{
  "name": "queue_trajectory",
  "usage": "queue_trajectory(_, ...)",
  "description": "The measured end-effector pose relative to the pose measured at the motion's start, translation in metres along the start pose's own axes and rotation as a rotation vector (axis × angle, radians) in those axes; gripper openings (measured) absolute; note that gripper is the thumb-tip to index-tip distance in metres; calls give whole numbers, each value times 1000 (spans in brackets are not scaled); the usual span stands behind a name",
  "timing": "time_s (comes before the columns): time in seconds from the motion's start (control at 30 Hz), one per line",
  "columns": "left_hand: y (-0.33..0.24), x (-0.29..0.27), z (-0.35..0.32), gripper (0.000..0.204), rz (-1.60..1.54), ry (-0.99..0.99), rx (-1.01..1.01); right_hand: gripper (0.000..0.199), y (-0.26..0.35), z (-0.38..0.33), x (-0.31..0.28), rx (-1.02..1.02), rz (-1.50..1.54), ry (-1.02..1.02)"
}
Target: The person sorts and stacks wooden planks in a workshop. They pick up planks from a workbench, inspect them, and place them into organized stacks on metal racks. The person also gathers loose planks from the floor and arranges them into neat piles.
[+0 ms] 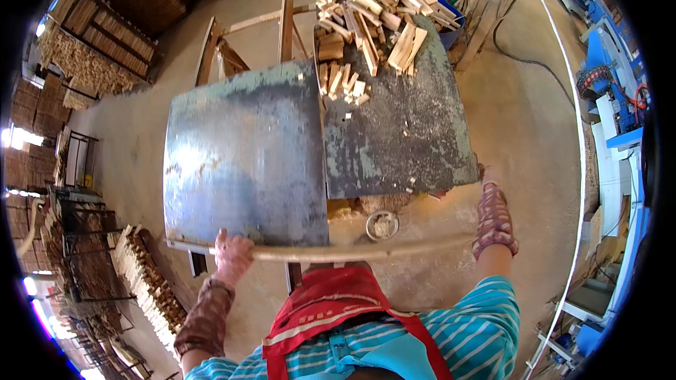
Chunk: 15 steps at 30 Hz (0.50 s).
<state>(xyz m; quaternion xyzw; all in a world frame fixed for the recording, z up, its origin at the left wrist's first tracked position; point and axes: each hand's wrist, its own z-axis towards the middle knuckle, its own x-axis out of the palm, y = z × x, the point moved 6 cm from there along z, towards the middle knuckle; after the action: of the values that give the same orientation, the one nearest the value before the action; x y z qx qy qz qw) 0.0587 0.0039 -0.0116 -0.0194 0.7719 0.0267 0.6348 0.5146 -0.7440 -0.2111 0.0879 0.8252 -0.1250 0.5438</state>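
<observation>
A long pale wooden strip (366,253) runs crosswise in front of my body, along the near edge of the smooth metal tabletop (246,169). My left hand (233,256) is closed round it near its left end, at the tabletop's near edge. The strip's right end reaches close to my right forearm. My right hand (487,173) is stretched forward beside the near right corner of the dark, worn tabletop (401,133). Its fingers are small and hard to make out, so whether it touches that corner or holds anything is unclear. Patterned sleeve covers are on both forearms.
Short wood offcuts (366,10) are heaped at the far end of the dark tabletop, with small chips nearer. A round container (382,226) sits below its near edge. Stacked wood strips (148,285) lie at left. Blue machinery (612,77) lines the right, beyond a black cable (524,57).
</observation>
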Motion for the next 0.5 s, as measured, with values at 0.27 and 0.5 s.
queue_trajectory(0.27,43,-31,90,28,-67,-64,63,42,-33,-38,-110,-238,-14,-216)
queue_trajectory(0.5,78,-56,178,33,-62,205,-108,46,-52,-88,-72,-238,-32,-81)
